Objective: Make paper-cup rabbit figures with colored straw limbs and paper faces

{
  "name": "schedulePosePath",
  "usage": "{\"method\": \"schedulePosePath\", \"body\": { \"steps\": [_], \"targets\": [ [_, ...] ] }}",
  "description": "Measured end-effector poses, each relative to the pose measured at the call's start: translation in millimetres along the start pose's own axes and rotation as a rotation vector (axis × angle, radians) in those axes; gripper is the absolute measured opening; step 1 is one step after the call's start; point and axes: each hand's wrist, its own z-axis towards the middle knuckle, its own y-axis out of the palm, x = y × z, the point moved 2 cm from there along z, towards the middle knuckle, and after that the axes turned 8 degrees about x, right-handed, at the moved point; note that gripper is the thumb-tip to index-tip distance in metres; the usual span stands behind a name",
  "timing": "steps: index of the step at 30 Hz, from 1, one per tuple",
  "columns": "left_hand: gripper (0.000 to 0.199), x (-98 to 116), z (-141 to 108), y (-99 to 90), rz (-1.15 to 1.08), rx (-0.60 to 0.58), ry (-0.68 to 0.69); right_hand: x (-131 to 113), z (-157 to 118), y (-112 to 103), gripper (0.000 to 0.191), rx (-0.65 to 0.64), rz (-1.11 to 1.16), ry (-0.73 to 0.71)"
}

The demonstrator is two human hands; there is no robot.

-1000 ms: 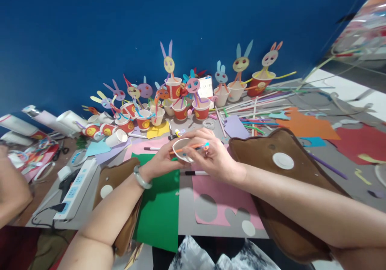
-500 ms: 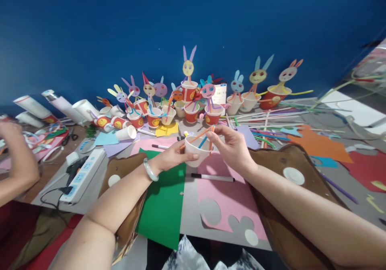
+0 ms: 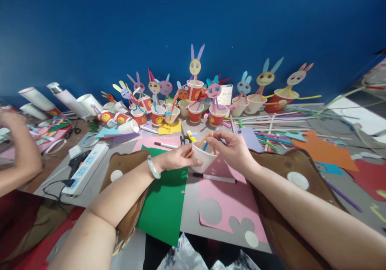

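Observation:
My left hand (image 3: pixel 181 157) is closed on the side of a white paper cup (image 3: pixel 203 159), its thumb across the front. My right hand (image 3: pixel 230 148) pinches an orange pipe cleaner (image 3: pixel 206 139) at the cup's rim. One orange end hangs outside the cup on the right, and another shows by my left fingers. A blue strip (image 3: pixel 206 146) stands inside the cup. Just below lies a black-and-white marker (image 3: pixel 215 178) on pink paper (image 3: pixel 232 199) with round cut-outs. Green paper (image 3: pixel 164 197) lies under my left wrist.
Along the blue wall stand several cups with paper rabbit heads (image 3: pixel 195 66). Pipe cleaners (image 3: pixel 271 135) and orange paper (image 3: pixel 324 149) lie at right. At left are a power strip (image 3: pixel 86 169) and another person's arm (image 3: pixel 22 153). Brown pads (image 3: pixel 280 197) flank the papers.
The view has shifted slightly. My right hand and the orange pipe cleaner have come lower, closer to the cup's rim. Black scissor handles and a yellow item now show behind the cup.

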Motion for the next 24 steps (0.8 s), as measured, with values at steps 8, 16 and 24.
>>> {"method": "schedulePosePath", "body": {
  "steps": [8, 16, 24],
  "targets": [
    [0.06, -2, -1, -0.4, -0.041, 0.004, -0.011, 2, 1, 2, 0.034, -0.022, 0.056, -0.007],
    [0.058, 6, -1, 1.8, -0.074, -0.018, 0.001, -7, -6, 1, 0.038, -0.022, 0.131, 0.027],
    [0.052, 12, -1, 5.5, -0.082, -0.082, -0.011, -4, -9, 5, 0.036, -0.076, 0.329, 0.186]
  ]
}}
